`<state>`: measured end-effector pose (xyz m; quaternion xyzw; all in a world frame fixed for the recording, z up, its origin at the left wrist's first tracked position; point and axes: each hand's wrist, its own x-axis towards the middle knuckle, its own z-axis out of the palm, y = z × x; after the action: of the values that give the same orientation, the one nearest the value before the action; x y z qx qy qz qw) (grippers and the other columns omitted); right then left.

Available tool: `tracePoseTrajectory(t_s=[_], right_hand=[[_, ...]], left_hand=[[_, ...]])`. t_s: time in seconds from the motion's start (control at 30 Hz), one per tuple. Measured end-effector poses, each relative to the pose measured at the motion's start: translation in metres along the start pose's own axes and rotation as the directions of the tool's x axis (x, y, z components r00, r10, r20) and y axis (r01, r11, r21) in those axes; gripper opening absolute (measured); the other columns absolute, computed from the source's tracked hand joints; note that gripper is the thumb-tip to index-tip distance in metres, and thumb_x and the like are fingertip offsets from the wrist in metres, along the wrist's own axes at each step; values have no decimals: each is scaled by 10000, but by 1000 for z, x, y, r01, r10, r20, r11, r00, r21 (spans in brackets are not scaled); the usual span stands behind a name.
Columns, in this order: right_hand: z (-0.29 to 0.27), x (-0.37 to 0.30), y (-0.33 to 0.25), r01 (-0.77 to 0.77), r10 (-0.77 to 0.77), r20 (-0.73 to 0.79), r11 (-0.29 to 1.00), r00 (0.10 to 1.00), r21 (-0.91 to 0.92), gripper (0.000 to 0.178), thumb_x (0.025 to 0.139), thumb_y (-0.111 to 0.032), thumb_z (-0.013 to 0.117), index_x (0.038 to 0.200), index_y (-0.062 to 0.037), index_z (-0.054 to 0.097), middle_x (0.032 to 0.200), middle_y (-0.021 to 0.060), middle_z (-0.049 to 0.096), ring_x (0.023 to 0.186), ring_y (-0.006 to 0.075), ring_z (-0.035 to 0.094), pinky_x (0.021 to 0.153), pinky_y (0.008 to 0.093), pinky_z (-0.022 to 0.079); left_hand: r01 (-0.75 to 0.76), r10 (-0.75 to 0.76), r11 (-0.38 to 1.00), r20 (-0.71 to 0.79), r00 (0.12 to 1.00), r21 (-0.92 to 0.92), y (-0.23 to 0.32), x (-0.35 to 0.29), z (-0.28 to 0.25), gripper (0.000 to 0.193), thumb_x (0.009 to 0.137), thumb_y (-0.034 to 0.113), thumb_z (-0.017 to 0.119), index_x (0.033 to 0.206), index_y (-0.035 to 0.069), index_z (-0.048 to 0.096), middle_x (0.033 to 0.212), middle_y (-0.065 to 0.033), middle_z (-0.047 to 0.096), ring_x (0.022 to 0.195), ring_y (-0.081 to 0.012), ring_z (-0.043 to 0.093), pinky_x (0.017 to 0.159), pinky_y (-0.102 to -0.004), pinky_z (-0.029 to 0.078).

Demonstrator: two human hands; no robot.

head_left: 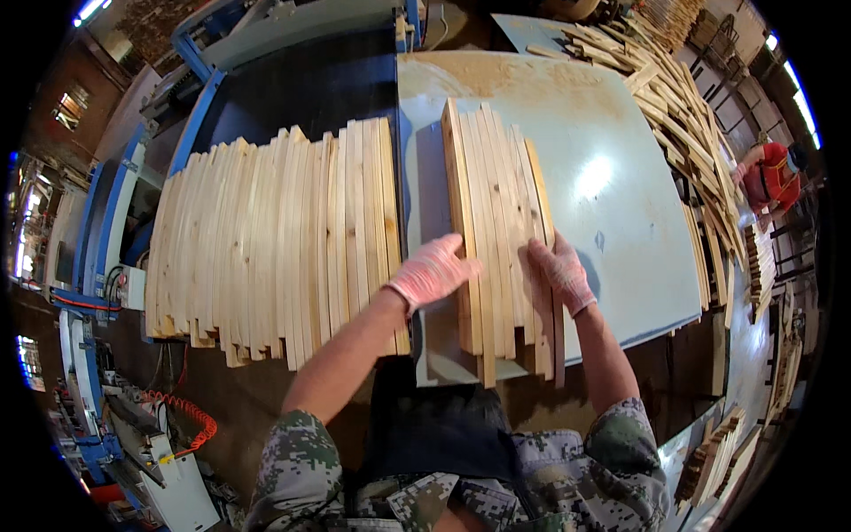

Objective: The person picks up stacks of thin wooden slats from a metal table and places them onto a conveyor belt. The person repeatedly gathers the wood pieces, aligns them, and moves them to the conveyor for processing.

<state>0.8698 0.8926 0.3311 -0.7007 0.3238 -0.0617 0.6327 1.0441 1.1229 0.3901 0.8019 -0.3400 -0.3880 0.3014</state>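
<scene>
A bundle of pale wooden strips (498, 199) stands on edge, side by side, on a grey-white tabletop (620, 239) in front of me. My left hand (434, 271), in a pinkish knit glove, presses against the bundle's left side, its fingertips reaching over the top edge. From the opposite side my right hand (564, 271), gloved alike, clasps the outer strip with the thumb on top. The strips' near ends are uneven, and some jut past the table's front edge. Fingers below the strips' tops are partly hidden.
Left of the table, a wide row of wooden strips (266, 239) lies on a dark conveyor belt (301, 89) with a blue frame. Loose strips (683, 124) pile up at the far right. A person in red (776, 182) is beyond them. An orange coiled hose (191, 412) hangs lower left.
</scene>
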Motion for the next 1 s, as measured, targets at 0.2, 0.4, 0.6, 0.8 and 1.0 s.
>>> tracePoseTrajectory(t_s=[0.2,0.4,0.6,0.8,1.0], right_hand=[[2,-9,-23,2,-238,-284,770,929,-638,823,969,-351,744,1622,-16,371,1529,253,521,1394,353,530,1167,415,425],[117,-56,-127,423,-438,-90,894,894,-148,824,966,-77,746,1654,2,299,1618,211,451,1479,303,463,1216,418,381],[235,-28,-99,203,-181,126,961,975,-190,873,1011,-174,729,1680,0,196,1684,252,342,1575,287,320,1199,331,380],[262,-6,-63,-133,131,41,990,991,48,766,1050,-366,656,1639,12,346,1618,161,480,1508,246,414,1218,365,331],[251,-11,-36,-43,34,74,990,997,132,723,1057,-419,645,1605,0,429,1622,138,480,1517,243,408,1246,377,296]], left_hand=[[-112,-29,856,-262,965,-505,-70,-105,-92,753,994,320,727,1584,-38,427,1023,-76,712,928,-136,649,840,-304,554],[-179,-200,869,-659,725,-461,-243,-257,-196,646,986,273,753,1512,-28,528,1241,-120,707,1149,-207,657,971,-332,542],[495,-135,869,-957,258,11,-391,-394,-294,790,919,378,793,1541,1,484,1530,-231,546,1428,-375,507,1194,-463,402],[908,-234,417,-970,62,-43,-465,-475,-394,987,923,567,683,1655,44,278,1716,-211,294,1588,-389,253,1293,-519,210],[898,-355,439,-915,191,17,-500,-468,-423,978,950,624,615,1669,64,258,1735,-182,265,1599,-365,247,1301,-511,188]])
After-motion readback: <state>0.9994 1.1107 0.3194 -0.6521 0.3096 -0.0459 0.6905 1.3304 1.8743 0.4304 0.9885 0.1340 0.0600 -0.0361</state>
